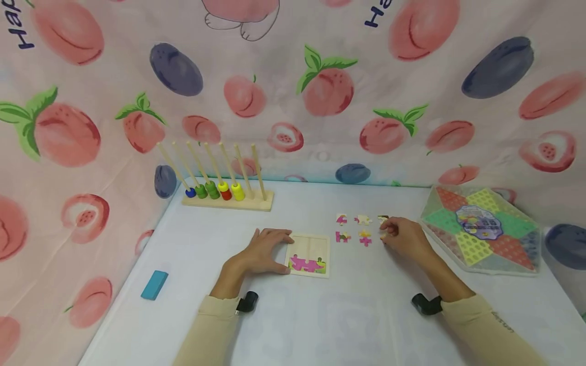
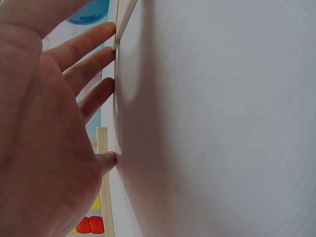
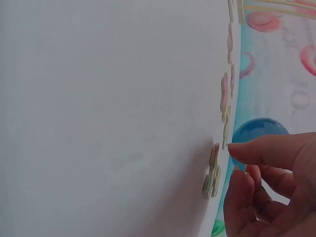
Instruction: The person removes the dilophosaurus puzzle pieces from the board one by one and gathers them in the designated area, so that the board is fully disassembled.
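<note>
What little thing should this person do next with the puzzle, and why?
Probably pinch a loose piece with the nearby right hand and bring it to the tray: its upper part is bare, pink pieces lie only along the bottom, and the left hand is at its edge.

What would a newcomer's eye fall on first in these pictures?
Probably the fruit-print cloth filling the background. Then the left hand at a partly filled puzzle board and the right hand at loose pieces beside it, near mid-picture. A bead rack stands back left, a colourful box right.
</note>
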`<action>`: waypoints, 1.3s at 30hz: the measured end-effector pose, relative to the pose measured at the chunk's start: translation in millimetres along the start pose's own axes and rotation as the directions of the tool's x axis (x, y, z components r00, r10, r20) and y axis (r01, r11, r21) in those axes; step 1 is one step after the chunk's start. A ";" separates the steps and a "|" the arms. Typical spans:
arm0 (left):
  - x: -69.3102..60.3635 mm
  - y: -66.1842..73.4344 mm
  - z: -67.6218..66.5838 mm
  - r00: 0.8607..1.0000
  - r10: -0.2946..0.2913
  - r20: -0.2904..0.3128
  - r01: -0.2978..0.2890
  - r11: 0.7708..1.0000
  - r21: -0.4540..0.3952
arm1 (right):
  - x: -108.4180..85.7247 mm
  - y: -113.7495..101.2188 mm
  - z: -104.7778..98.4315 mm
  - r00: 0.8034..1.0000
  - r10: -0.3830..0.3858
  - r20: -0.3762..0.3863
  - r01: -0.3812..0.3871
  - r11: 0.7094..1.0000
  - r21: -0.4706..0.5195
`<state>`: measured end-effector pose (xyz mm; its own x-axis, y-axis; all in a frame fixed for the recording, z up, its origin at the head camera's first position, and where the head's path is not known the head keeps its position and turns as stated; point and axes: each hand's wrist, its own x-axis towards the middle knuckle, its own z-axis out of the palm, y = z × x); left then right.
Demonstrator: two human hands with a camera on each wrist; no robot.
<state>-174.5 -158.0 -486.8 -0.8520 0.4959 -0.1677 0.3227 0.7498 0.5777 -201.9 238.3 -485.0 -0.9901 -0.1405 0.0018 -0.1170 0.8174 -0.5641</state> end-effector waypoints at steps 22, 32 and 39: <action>0.4 0.2 -0.7 1.000 -0.003 -0.006 0.003 1.000 0.028 | -9.2 -44.9 34.1 0.992 -0.105 0.072 0.096 0.989 0.109; 0.4 1.5 -4.9 1.000 0.007 -0.017 -0.006 1.000 0.026 | -3.1 -95.9 56.9 0.948 -0.246 0.202 0.209 0.959 0.190; -0.6 0.2 -2.1 1.000 -0.013 -0.010 0.013 1.000 -0.001 | 1.7 -125.5 70.4 0.900 -0.288 0.326 0.223 0.949 0.223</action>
<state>-174.7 -159.1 -484.9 -0.8606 0.4812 -0.1672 0.3107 0.7559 0.5762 -183.4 96.2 -472.4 -0.8323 -0.5442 -0.1055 -0.3142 0.6198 -0.7191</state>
